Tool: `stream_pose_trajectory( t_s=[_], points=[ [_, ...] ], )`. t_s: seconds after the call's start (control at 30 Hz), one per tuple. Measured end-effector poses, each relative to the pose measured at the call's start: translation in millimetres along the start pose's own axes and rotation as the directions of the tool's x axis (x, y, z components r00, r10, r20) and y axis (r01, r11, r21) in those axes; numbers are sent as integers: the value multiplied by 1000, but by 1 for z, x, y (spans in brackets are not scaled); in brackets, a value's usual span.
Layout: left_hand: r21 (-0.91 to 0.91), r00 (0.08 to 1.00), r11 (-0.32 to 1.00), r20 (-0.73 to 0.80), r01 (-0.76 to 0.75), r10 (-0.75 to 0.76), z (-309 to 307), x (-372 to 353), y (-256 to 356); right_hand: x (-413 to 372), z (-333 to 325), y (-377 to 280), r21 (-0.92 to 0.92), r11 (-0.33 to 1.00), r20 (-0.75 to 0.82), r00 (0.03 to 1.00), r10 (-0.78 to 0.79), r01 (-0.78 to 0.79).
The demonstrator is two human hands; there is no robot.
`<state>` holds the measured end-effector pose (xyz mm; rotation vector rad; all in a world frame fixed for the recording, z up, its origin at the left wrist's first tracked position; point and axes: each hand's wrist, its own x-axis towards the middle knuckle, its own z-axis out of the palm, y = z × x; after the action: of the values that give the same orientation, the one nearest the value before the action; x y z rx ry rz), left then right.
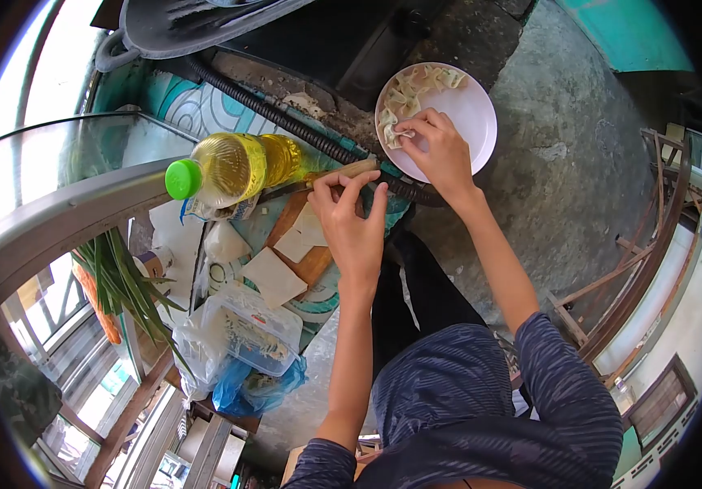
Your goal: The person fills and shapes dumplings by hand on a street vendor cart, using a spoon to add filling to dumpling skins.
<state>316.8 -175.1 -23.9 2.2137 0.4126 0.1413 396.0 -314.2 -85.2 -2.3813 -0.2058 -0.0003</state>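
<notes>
My right hand [439, 153] reaches over a white plate [475, 130], its thumb and fingers pinched on a folded dumpling [394, 135] at the plate's left side. More pleated dumplings [413, 88] line the upper left rim. Held in the air above the worktop, my left hand [349, 224] has its fingers curved and apart, with nothing visible in them. Beneath and left of it lie square wrappers [274, 277], some on a wooden board [316, 265]. A clear plastic tub [263, 326] with pale filling sits nearer my body.
An oil bottle [241, 169] with a green cap lies left of my left hand. A black corrugated hose [286, 122] runs along the stove side. A dark wok [196, 28] sits top left. Green onions [123, 281], carrots [98, 301] and a blue plastic bag [257, 391] are at left.
</notes>
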Motion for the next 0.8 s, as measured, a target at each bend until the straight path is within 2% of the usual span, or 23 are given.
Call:
stream_pose_trajectory(
  t_s=[0.13,0.3,0.47,0.67,0.8],
  points=[
    [-5,1000,1000,17,19,-19,-6,-7,-3,-2,1,1,13,1000,-12,1000,-16,16],
    [-101,999,993,1,54,-55,-13,-18,-11,-9,0,5,156,988,-41,999,31,-24],
    [-20,999,1000,-31,8,-8,-32,-29,-13,-16,-2,6,172,983,-78,994,71,-57],
    [-30,996,999,-92,17,-20,-57,-49,-19,-22,-6,2,135,990,-125,991,55,-38],
    [-67,985,995,-151,70,-79,-78,-75,-28,-32,-13,-13,98,994,-173,983,66,-50]
  ],
)
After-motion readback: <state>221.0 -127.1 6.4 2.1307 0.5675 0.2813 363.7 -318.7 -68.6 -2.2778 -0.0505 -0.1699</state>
